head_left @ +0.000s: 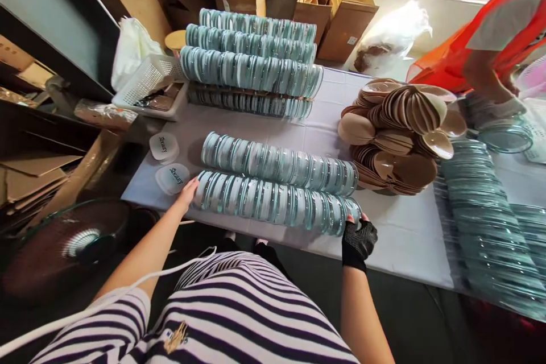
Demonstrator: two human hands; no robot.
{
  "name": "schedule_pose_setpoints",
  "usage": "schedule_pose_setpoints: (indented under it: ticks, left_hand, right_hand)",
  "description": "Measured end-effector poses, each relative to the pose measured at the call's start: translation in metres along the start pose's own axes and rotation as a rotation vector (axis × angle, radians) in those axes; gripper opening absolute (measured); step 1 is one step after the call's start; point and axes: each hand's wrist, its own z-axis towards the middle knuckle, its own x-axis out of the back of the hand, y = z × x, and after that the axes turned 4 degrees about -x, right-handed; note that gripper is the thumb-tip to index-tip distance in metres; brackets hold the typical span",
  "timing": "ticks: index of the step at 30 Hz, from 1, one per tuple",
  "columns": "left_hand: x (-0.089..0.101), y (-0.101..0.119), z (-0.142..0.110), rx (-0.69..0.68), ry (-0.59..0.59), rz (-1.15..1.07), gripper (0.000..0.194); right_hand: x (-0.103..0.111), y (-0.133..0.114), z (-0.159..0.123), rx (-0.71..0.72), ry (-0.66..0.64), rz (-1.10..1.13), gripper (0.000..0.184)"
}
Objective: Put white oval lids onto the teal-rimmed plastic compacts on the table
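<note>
A long row of clear round plastic cases (273,202), packed edge to edge, lies near the front edge of the white table (401,233). My bare left hand (187,192) presses flat against the row's left end. My right hand (359,239), in a black mesh glove, presses against its right end. A second such row (279,162) lies just behind it. Two loose clear cases with printed lettering (172,177) lie left of my left hand.
Stacked rows of cases (249,65) fill the table's back. A heap of beige pads (398,131) sits at the right, with flat clear lids (482,222) beyond. A white basket (147,79), cardboard boxes (345,20), a fan (72,242) and a person in orange (490,45) surround.
</note>
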Motion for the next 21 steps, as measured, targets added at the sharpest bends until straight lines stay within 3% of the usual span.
schedule_pose_setpoints:
  ticks: [2, 6, 9, 12, 16, 21]
  left_hand:
    - [0.003, -0.001, 0.014, -0.108, -0.119, -0.009, 0.052]
    - [0.0, -0.015, 0.037, -0.288, -0.327, -0.018, 0.058]
    - [-0.008, -0.032, 0.045, -0.34, -0.339, -0.079, 0.07]
    - [-0.016, -0.043, 0.048, -0.385, -0.324, -0.129, 0.07]
    - [-0.023, -0.049, 0.05, -0.344, -0.3, -0.202, 0.063]
    - [-0.025, -0.046, 0.05, -0.33, -0.333, -0.239, 0.057]
  right_hand:
    - [-0.013, -0.045, -0.016, 0.142, -0.081, 0.033, 0.061]
    - [-0.07, -0.18, -0.072, 0.453, -0.52, 0.033, 0.038]
    - [-0.128, -0.284, -0.122, 0.713, -0.748, -0.238, 0.03]
    - [-0.181, -0.358, -0.158, 0.898, -0.957, -0.543, 0.032]
    - [-0.223, -0.41, -0.181, 0.975, -1.135, -0.778, 0.036]
    - [-0.223, -0.43, -0.194, 1.111, -1.133, -0.86, 0.028]
